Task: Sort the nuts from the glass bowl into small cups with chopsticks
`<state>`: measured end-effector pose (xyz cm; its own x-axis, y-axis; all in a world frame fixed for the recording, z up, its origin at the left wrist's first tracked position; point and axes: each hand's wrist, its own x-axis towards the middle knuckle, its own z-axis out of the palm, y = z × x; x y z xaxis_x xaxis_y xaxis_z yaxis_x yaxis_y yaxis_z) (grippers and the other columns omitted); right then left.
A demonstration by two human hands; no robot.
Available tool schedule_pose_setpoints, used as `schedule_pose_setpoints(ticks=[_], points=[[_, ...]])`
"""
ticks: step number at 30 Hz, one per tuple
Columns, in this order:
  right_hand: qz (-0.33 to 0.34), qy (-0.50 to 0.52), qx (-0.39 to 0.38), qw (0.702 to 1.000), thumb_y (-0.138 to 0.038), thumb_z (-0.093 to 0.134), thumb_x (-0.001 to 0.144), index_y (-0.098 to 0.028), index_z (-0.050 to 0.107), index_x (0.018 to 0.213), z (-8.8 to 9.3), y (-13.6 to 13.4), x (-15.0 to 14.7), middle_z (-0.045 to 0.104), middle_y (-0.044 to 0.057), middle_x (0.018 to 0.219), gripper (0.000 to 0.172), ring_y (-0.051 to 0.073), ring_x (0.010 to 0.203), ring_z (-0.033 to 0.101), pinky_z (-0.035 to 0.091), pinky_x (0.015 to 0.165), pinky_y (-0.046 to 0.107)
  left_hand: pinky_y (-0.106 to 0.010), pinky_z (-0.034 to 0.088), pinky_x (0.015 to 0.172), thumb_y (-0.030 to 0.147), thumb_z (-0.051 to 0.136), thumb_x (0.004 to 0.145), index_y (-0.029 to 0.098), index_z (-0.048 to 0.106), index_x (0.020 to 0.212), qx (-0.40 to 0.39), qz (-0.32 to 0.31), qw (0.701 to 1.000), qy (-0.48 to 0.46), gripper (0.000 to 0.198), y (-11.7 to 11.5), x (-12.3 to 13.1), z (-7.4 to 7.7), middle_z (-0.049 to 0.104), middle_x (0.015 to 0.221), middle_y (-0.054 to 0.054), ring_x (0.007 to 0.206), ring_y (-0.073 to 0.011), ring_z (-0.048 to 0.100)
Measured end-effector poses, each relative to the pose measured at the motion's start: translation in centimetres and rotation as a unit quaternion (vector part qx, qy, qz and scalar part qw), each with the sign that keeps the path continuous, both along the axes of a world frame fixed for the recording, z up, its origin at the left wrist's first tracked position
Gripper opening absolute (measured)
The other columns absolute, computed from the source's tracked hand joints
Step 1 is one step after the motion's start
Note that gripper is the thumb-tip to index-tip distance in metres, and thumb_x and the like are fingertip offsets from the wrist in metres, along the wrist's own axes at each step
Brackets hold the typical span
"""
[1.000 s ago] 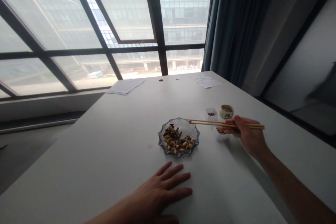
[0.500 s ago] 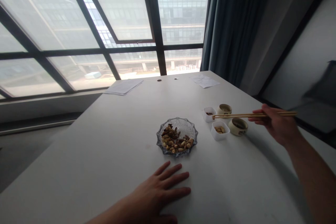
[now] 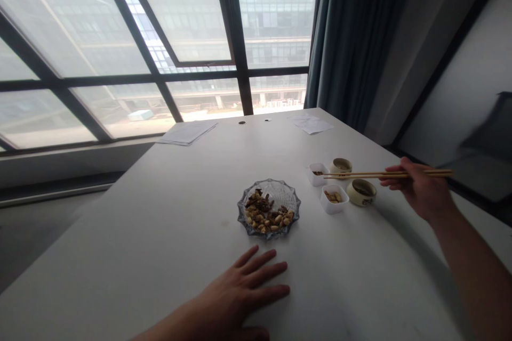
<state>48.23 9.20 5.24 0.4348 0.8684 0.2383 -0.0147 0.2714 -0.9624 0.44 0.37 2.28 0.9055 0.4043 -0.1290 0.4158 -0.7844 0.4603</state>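
My right hand [image 3: 424, 189] grips a pair of wooden chopsticks [image 3: 384, 175], held level above the small containers. Their tips show nothing between them, over the gap between two white plastic cups. The nearer white cup [image 3: 335, 206] holds pale nuts with a reddish-brown piece at the left; the farther white cup [image 3: 317, 177] has small dark bits. My left hand [image 3: 244, 290] lies flat on the table, fingers spread, just in front of a clear glass dish [image 3: 294, 200]. Inside that dish are mixed nuts [image 3: 272, 221] and a dark brown heap [image 3: 260, 202].
Two beige ceramic cups, the nearer one [image 3: 362, 198] and the farther one [image 3: 341, 164], stand right of the plastic cups. Papers [image 3: 190, 132] lie at the white table's [image 3: 160, 213] far left, with another sheet [image 3: 314, 125] at the far right. Windows and a dark curtain [image 3: 344, 37] rise behind.
A small brown piece at the chopstick tips has been let go, and a similar piece now shows in the nearer white cup. The left hand stays put.
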Motion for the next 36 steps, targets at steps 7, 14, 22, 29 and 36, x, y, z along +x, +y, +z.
schedule_pose_setpoints(ticks=[7, 14, 22, 29, 36], points=[[0.062, 0.025, -0.005, 0.998, -0.065, 0.087, 0.073, -0.016, 0.081, 0.074, 0.0, -0.4, -5.6, 0.075, 0.011, 0.061, 0.049, 0.021, 0.047, 0.072, 0.059, 0.043, 0.027, -0.064, 0.005, 0.128, 0.047, 0.071, 0.097, 0.040, 0.039, 0.164, -0.006, 0.003, 1.000, 0.015, 0.075, 0.0, 0.2, 0.2, 0.027, 0.174, 0.000, 0.160, -0.0395, 0.020], [0.171, -0.057, -0.014, 0.983, -0.067, 0.079, 0.083, -0.014, 0.082, 0.082, -1.2, -1.5, -11.6, 0.080, 0.013, 0.072, 0.053, 0.026, 0.060, 0.079, 0.064, 0.052, 0.031, -0.061, 0.004, 0.129, 0.048, 0.071, 0.096, 0.040, 0.038, 0.164, 0.005, 0.001, 1.000, -0.003, 0.076, 0.0, -0.1, -0.2, 0.029, 0.173, -0.001, 0.159, -0.0391, 0.021], [0.214, -0.060, -0.022, 0.975, -0.066, 0.080, 0.082, -0.016, 0.082, 0.083, -2.7, -2.1, -15.2, 0.081, 0.012, 0.078, 0.050, 0.026, 0.067, 0.081, 0.065, 0.054, 0.028, -0.062, 0.007, 0.129, 0.051, 0.068, 0.098, 0.040, 0.039, 0.164, 0.010, 0.000, 1.000, 0.001, 0.073, 0.0, 0.0, -0.1, 0.029, 0.173, 0.000, 0.160, -0.0388, 0.023], [0.223, -0.032, -0.040, 0.973, -0.067, 0.079, 0.083, -0.014, 0.082, 0.087, -3.2, -2.2, -15.7, 0.082, 0.015, 0.083, 0.053, 0.029, 0.074, 0.083, 0.068, 0.060, 0.031, -0.062, 0.006, 0.129, 0.052, 0.067, 0.099, 0.038, 0.039, 0.164, 0.011, -0.004, 1.000, 0.007, 0.073, 0.1, 0.0, -0.3, 0.027, 0.174, -0.001, 0.160, -0.0392, 0.021], [0.215, -0.041, -0.013, 0.976, -0.065, 0.076, 0.087, -0.015, 0.082, 0.085, -4.0, -2.1, -16.0, 0.081, 0.013, 0.076, 0.051, 0.025, 0.066, 0.081, 0.065, 0.055, 0.030, -0.061, 0.005, 0.129, 0.050, 0.070, 0.097, 0.039, 0.040, 0.164, 0.002, 0.000, 1.000, 0.004, 0.074, 0.1, 0.1, -0.2, 0.028, 0.174, 0.000, 0.160, -0.0390, 0.022]])
